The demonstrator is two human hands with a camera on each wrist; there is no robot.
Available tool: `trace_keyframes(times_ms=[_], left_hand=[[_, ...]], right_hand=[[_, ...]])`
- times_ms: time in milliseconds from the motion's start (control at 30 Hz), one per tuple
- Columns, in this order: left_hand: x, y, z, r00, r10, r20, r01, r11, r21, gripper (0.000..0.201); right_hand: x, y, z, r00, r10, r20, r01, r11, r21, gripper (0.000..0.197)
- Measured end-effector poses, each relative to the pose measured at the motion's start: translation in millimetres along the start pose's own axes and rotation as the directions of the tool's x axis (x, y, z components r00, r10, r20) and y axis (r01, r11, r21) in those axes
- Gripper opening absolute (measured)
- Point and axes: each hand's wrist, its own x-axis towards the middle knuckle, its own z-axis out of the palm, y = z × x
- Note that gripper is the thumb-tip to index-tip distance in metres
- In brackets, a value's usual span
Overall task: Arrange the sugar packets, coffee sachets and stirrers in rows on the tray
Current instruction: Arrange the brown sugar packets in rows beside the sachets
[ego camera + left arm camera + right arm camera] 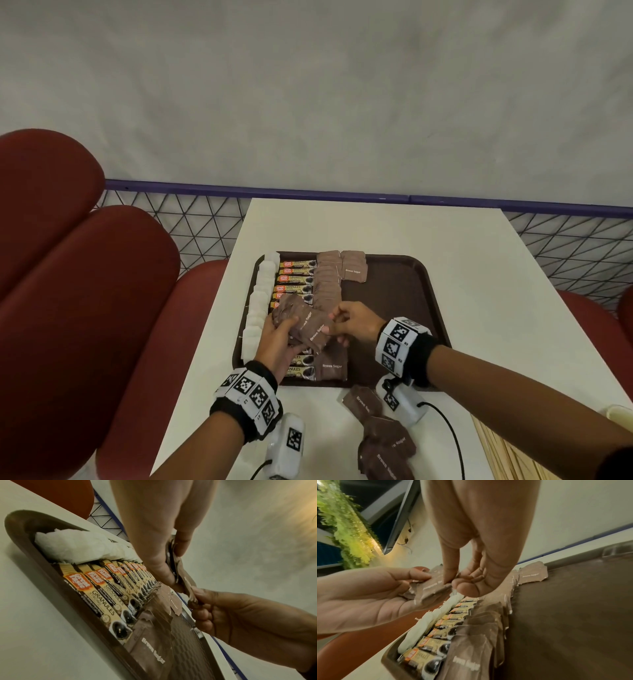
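Note:
A dark brown tray (404, 294) lies on the white table. On it run a row of white sugar packets (260, 301), a row of coffee sachets (295, 278) and a row of brown sugar packets (328, 284). My left hand (281, 334) holds a stack of brown sugar packets (308, 325) above the tray's near left part. My right hand (346, 325) pinches the top packet (433, 586) of that stack between thumb and forefinger. Wooden stirrers (503, 452) lie at the table's near right edge.
Loose brown sugar packets (380, 435) lie on the table in front of the tray. A pale cup (618, 413) stands at the far right. Red seats (85, 274) flank the table, and a wire-mesh railing (191, 219) runs behind it.

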Motion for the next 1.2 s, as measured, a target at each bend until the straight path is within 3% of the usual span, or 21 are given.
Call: trace_keyframes(times_ms=[67, 133, 233, 333, 633, 800, 1033, 1200], left_hand=[[2.6, 0.5, -2.8, 1.0, 0.004, -0.011, -0.004, 1.0, -0.007, 0.042], [4.5, 1.6, -7.2, 1.0, 0.0, -0.009, 0.0, 1.0, -0.012, 0.042], [7.1, 3.8, -14.1, 1.0, -0.004, -0.013, 0.004, 1.0, -0.006, 0.041], [9.4, 5.8, -18.3, 1.0, -0.013, -0.017, 0.013, 1.0, 0.011, 0.04], [18.8, 10.8, -28.8, 0.999, -0.019, -0.047, 0.018, 1.0, -0.001, 0.036], [15.0, 16.4, -31.8, 1.0, -0.013, -0.003, 0.013, 0.999, -0.03, 0.032], [16.8, 18.0, -32.5, 1.0, -0.015, 0.007, 0.015, 0.999, -0.038, 0.034], [15.6, 19.7, -31.8, 0.999, -0.027, 0.03, 0.029, 0.997, -0.067, 0.037]], right_hand=[[1.7, -0.9, -11.2, 0.999, -0.004, -0.045, 0.003, 1.0, -0.013, 0.016], [7.6, 1.4, -26.0, 0.98, -0.013, -0.198, 0.006, 0.999, -0.039, 0.012], [22.6, 7.1, -53.3, 0.865, 0.036, -0.5, -0.049, 0.999, -0.013, 0.012], [38.6, 8.0, -73.8, 0.776, 0.132, -0.617, -0.113, 0.991, 0.069, 0.013], [75.8, 18.7, -71.2, 0.728, 0.263, -0.634, -0.254, 0.961, 0.107, 0.012], [88.8, 24.9, -68.3, 0.71, 0.269, -0.65, -0.307, 0.95, 0.057, 0.032], [92.5, 22.4, -66.3, 0.73, 0.266, -0.629, -0.439, 0.888, -0.134, 0.015], [98.1, 24.3, -65.5, 0.739, 0.222, -0.636, -0.468, 0.848, -0.249, 0.035]])
